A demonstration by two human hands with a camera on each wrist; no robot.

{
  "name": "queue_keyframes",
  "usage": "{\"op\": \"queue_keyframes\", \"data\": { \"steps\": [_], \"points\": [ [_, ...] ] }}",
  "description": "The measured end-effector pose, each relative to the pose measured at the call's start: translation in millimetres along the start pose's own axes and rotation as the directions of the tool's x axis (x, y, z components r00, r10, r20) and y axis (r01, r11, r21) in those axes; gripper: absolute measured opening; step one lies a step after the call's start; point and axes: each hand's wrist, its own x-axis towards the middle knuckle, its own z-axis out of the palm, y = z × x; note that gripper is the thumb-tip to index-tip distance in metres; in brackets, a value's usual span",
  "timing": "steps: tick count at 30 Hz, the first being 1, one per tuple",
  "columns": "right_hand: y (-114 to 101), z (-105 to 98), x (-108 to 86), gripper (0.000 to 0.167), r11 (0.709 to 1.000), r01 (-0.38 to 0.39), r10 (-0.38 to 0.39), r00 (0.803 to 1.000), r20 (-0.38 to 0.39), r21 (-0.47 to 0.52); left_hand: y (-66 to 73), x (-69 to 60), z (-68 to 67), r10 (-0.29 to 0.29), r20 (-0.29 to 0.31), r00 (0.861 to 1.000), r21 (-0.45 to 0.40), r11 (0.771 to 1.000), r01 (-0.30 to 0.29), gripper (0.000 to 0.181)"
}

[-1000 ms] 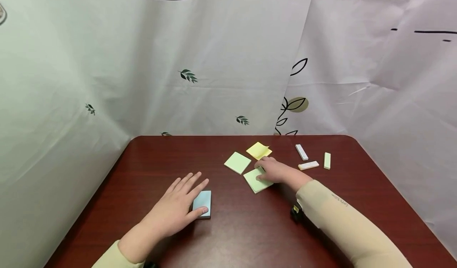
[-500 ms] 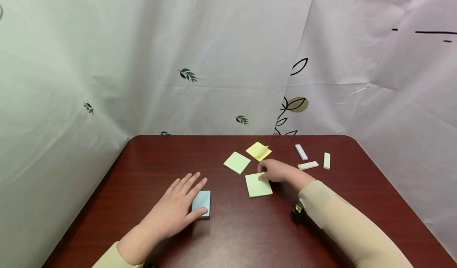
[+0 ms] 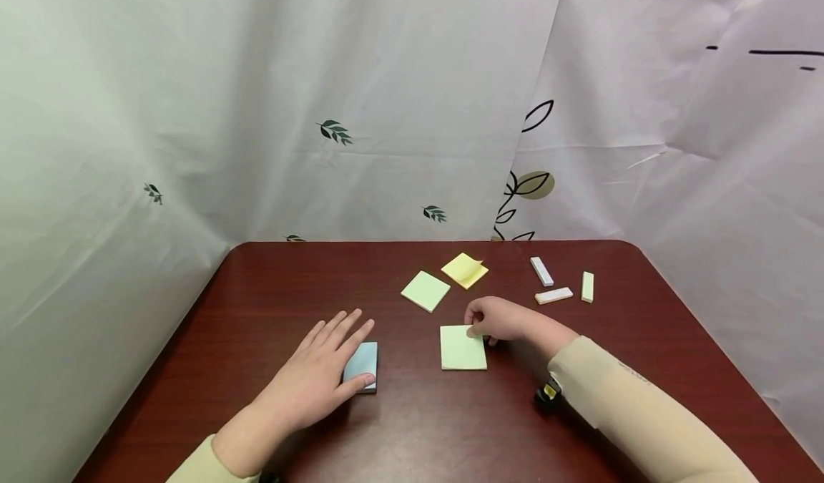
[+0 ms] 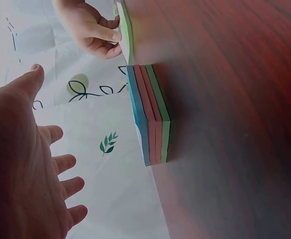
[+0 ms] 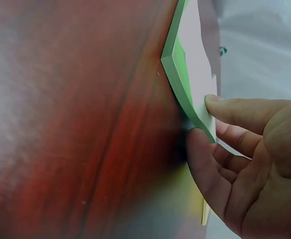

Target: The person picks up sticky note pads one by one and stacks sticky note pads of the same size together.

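In the head view my left hand (image 3: 307, 381) is spread palm down over a blue sticky-note pad (image 3: 364, 363). The left wrist view shows this blue pad (image 4: 137, 112) atop two pink pads (image 4: 151, 117) and a green one (image 4: 162, 117), a gap between palm and stack. My right hand (image 3: 505, 320) pinches the far right corner of a light green pad (image 3: 462, 350) between thumb and fingers. From the right wrist, the pad (image 5: 185, 87) looks tilted, with a fingertip under its edge.
Behind lie another light green pad (image 3: 425, 291) and a yellow pad (image 3: 465, 271) with a lifted sheet. Three narrow strips, two whitish (image 3: 542, 272) (image 3: 553, 295) strips and a pale green strip (image 3: 588, 287), lie at the back right of the brown table (image 3: 290, 275).
My right hand has drawn the light green pad toward the near side and turned it from a diamond to a nearly square-on position. The left hand has stayed almost still.
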Motion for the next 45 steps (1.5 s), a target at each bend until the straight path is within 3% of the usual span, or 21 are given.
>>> {"op": "queue_keyframes", "data": {
  "steps": [9, 20, 33, 45],
  "points": [
    [-7, 7, -8.1, 0.011, 0.992, 0.033, -0.037, 0.999, -0.03, -0.12, -0.4, 0.5, 2.4, 0.008, -0.034, 0.999, 0.009, 1.0, -0.008, 0.077],
    [-17, 16, -15.0, 0.014, 0.961, 0.059, -0.079, 0.995, -0.063, -0.271, -0.5, 0.6, 0.9, -0.011, 0.0, 1.0, 0.009, 1.0, 0.011, 0.076],
    [-14, 22, -14.1, 0.016, 0.948, 0.085, -0.111, 0.992, -0.067, -0.306, -1.5, 0.5, 1.5, 0.005, -0.027, 1.0, 0.016, 1.0, -0.004, 0.076],
    [-13, 24, -14.7, 0.015, 0.937, 0.145, -0.179, 0.981, -0.08, -0.318, -0.3, 2.3, 1.3, -0.004, 0.004, 1.0, 0.019, 1.0, 0.004, 0.076]
  ]
}}
